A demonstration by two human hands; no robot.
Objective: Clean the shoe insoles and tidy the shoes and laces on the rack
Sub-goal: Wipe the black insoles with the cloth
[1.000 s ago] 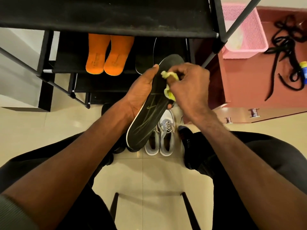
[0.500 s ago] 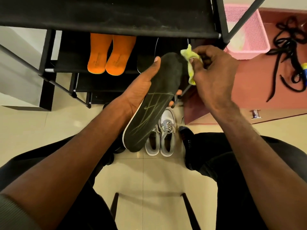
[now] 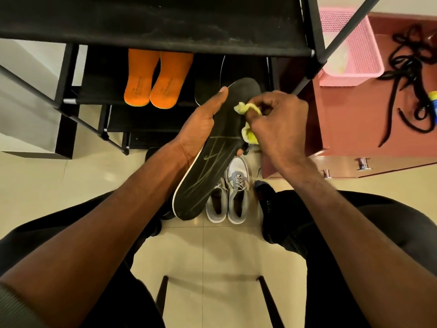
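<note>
My left hand [image 3: 203,129] holds a black insole [image 3: 212,171] with pale line markings, thumb along its left edge, a fingertip showing under its right edge. The insole tilts, toe end up toward the black shoe rack [image 3: 165,29]. My right hand [image 3: 279,129] grips a crumpled yellow cloth [image 3: 248,136] and presses it on the insole's upper half. Two orange insoles [image 3: 158,79] lie side by side on a lower rack shelf. A pair of grey and white sneakers [image 3: 229,195] stands on the floor below the insole. Black laces [image 3: 411,74] lie tangled at the right.
A pink plastic basket [image 3: 354,55] sits on the reddish cabinet top [image 3: 354,119] right of the rack. A small blue and yellow object [image 3: 434,102] shows at the right edge. Another dark insole [image 3: 212,74] lies on the shelf behind my hands. My legs flank the beige tiled floor [image 3: 212,252].
My right hand swung the cloth up off the insole's toe end half a second ago and has now come back down onto its upper half. The left hand kept its hold.
</note>
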